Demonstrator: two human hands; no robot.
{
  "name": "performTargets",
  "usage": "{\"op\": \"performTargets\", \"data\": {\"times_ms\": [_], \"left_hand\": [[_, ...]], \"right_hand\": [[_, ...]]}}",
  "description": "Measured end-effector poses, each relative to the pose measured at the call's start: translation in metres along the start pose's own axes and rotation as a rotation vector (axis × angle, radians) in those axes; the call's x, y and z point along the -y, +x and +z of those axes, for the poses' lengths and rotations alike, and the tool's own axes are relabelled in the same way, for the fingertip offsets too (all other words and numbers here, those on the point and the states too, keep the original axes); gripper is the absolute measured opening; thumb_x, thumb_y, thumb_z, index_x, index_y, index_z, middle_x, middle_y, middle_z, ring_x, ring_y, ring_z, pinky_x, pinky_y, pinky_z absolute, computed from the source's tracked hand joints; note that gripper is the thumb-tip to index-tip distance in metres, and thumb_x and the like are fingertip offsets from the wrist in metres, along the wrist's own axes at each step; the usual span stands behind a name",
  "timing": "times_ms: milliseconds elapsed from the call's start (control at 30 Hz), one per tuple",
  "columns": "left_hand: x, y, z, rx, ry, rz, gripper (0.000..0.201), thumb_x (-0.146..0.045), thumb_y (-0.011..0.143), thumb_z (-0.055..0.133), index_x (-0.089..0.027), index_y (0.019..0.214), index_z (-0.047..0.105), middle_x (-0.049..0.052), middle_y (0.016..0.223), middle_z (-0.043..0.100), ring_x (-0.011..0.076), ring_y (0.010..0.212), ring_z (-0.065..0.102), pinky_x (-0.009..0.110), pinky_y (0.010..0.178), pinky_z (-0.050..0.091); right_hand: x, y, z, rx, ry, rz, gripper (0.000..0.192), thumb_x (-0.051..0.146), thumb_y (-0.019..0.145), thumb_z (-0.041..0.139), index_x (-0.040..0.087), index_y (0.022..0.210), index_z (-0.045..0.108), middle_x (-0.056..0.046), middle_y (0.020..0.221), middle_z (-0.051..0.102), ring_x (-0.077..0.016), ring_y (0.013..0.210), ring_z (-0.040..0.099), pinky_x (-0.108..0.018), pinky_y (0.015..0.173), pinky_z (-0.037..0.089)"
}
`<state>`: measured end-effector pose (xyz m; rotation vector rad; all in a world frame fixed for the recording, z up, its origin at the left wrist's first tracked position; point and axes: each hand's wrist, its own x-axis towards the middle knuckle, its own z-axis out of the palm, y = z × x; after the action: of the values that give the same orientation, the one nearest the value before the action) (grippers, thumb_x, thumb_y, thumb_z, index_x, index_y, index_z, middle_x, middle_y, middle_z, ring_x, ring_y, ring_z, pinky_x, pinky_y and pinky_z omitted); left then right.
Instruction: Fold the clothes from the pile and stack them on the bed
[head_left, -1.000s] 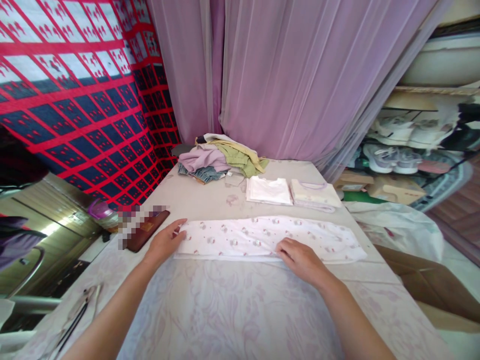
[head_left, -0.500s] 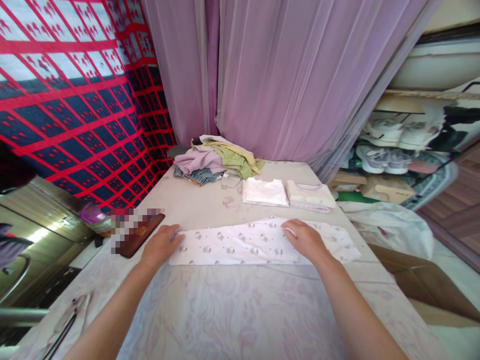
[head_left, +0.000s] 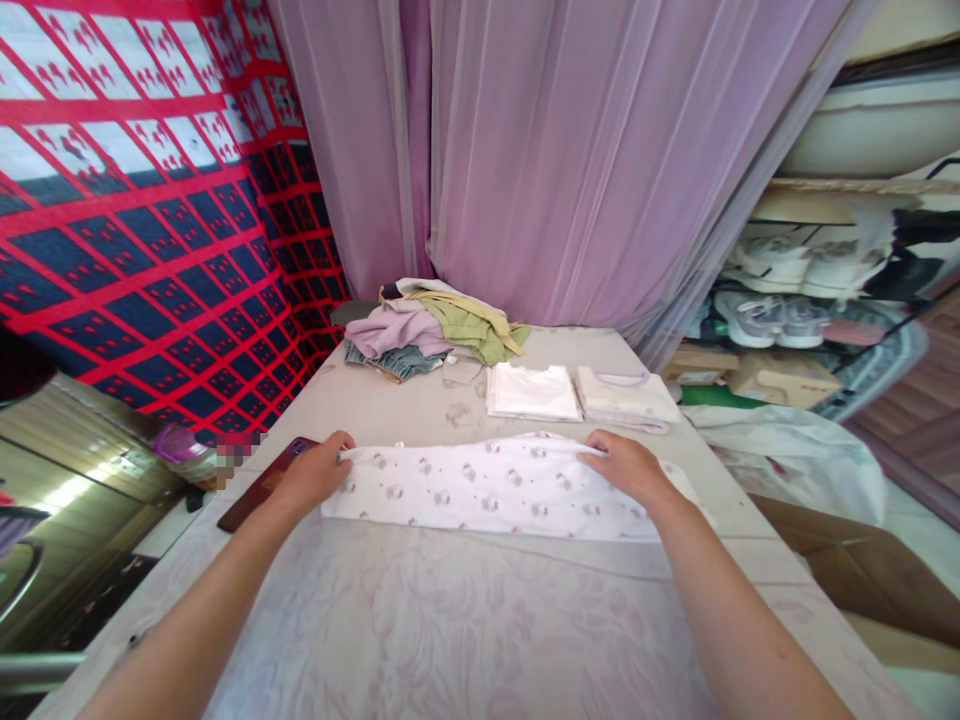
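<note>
A white garment [head_left: 465, 490] with small printed figures lies across the bed in a long folded strip; its exact kind cannot be told. At its upper left corner, my left hand [head_left: 324, 470] pinches the cloth between thumb and fingers. My right hand [head_left: 626, 465] grips the upper edge right of the middle, and the garment's right end extends partly hidden behind that wrist. Beside my left wrist is a phone in a dark brown case [head_left: 262, 490], partly covered by the arm.
A heap of loose clothes [head_left: 435, 330] lies at the far left. Nearer the far right are a folded white shirt [head_left: 532, 390] and a folded cream garment [head_left: 626, 398]. Purple curtains [head_left: 525, 150] hang behind. Shoes [head_left: 772, 318] stand on a rack at right.
Both hands have closed on the garment's upper edge, where they rested on it before. The left hand has shifted slightly left and up, the right hand slightly right; the strip looks pulled straighter.
</note>
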<state>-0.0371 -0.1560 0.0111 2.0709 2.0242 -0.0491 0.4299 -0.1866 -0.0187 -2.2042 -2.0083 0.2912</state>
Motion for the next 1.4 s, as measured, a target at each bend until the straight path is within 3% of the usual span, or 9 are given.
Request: {"op": "performTargets", "data": {"times_ms": [133, 233, 367, 533, 633, 800, 933, 1133, 1400], "left_hand": [[0.0, 0.027, 0.0, -0.173, 0.128, -0.022, 0.053, -0.009, 0.075, 0.043, -0.017, 0.127, 0.05, 0.014, 0.127, 0.055, 0.0263, 0.114, 0.055, 0.035, 0.092, 0.042], [-0.022, 0.029, 0.019, -0.286, 0.114, 0.127, 0.053, -0.006, 0.073, 0.045, -0.016, 0.125, 0.055, 0.014, 0.136, 0.049, 0.0284, 0.124, 0.047, 0.041, 0.103, 0.037], [-0.058, 0.011, 0.062, -0.236, -0.062, 0.498, 0.038, -0.027, 0.086, 0.044, -0.019, 0.119, 0.061, 0.01, 0.129, 0.058, 0.0251, 0.122, 0.049, 0.042, 0.107, 0.035], [-0.071, -0.005, 0.096, -0.237, -0.054, 0.549, 0.047, -0.045, 0.089, 0.044, -0.024, 0.131, 0.052, 0.008, 0.142, 0.047, 0.0273, 0.133, 0.038, 0.048, 0.11, 0.027], [-0.067, -0.005, 0.097, -0.229, -0.027, 0.565, 0.051, -0.048, 0.089, 0.043, -0.022, 0.133, 0.05, 0.01, 0.143, 0.045, 0.0278, 0.135, 0.035, 0.048, 0.111, 0.025], [-0.068, -0.011, 0.088, -0.21, -0.012, 0.665, 0.057, -0.056, 0.084, 0.048, -0.022, 0.13, 0.053, 0.013, 0.145, 0.041, 0.0307, 0.136, 0.031, 0.052, 0.111, 0.022], [-0.077, -0.022, 0.088, -0.166, -0.053, 0.774, 0.037, -0.048, 0.086, 0.053, -0.028, 0.114, 0.065, 0.007, 0.138, 0.051, 0.0273, 0.133, 0.038, 0.052, 0.112, 0.02], [-0.084, -0.02, 0.099, -0.168, -0.207, 0.758, 0.024, -0.032, 0.089, 0.049, -0.028, 0.095, 0.072, 0.004, 0.115, 0.068, 0.0223, 0.119, 0.054, 0.049, 0.106, 0.032], [-0.08, -0.017, 0.1, -0.206, -0.311, 0.804, 0.018, -0.037, 0.084, 0.057, -0.028, 0.093, 0.07, 0.005, 0.113, 0.068, 0.0243, 0.116, 0.056, 0.051, 0.104, 0.035]], "right_hand": [[0.018, 0.003, 0.014, -0.037, 0.037, -0.114, 0.033, 0.035, 0.084, 0.051, 0.023, 0.113, 0.061, -0.004, 0.117, 0.065, -0.0208, 0.104, 0.06, -0.029, 0.085, 0.044], [0.018, 0.002, 0.02, -0.109, -0.009, -0.1, 0.037, 0.031, 0.087, 0.044, 0.021, 0.12, 0.059, -0.008, 0.124, 0.061, -0.0227, 0.113, 0.056, -0.034, 0.094, 0.042], [-0.01, -0.007, 0.015, -0.26, -0.09, 0.135, 0.039, 0.03, 0.089, 0.037, 0.018, 0.117, 0.062, -0.011, 0.121, 0.063, -0.0254, 0.111, 0.057, -0.038, 0.092, 0.043], [-0.052, -0.032, 0.006, -0.213, -0.068, 0.531, 0.048, 0.045, 0.088, 0.035, 0.019, 0.12, 0.059, -0.013, 0.112, 0.067, -0.0284, 0.1, 0.062, -0.039, 0.079, 0.048], [-0.06, -0.047, 0.006, -0.125, 0.018, 0.621, 0.054, 0.057, 0.087, 0.033, 0.022, 0.118, 0.059, -0.011, 0.103, 0.07, -0.0283, 0.094, 0.064, -0.039, 0.075, 0.048], [-0.054, -0.06, 0.012, -0.129, 0.051, 0.609, 0.053, 0.058, 0.085, 0.036, 0.022, 0.114, 0.06, -0.011, 0.104, 0.069, -0.0277, 0.093, 0.064, -0.036, 0.073, 0.047], [-0.054, -0.062, 0.017, -0.186, 0.057, 0.587, 0.05, 0.055, 0.085, 0.039, 0.022, 0.115, 0.06, -0.012, 0.103, 0.069, -0.0265, 0.09, 0.065, -0.033, 0.071, 0.046], [-0.056, -0.064, 0.016, -0.323, 0.112, 0.588, 0.044, 0.051, 0.085, 0.044, 0.023, 0.114, 0.061, -0.009, 0.103, 0.069, -0.0255, 0.09, 0.063, -0.032, 0.07, 0.045], [-0.055, -0.064, 0.021, -0.222, 0.035, 0.619, 0.051, 0.055, 0.087, 0.038, 0.022, 0.12, 0.058, -0.011, 0.109, 0.066, -0.0268, 0.096, 0.062, -0.035, 0.075, 0.046]]}}
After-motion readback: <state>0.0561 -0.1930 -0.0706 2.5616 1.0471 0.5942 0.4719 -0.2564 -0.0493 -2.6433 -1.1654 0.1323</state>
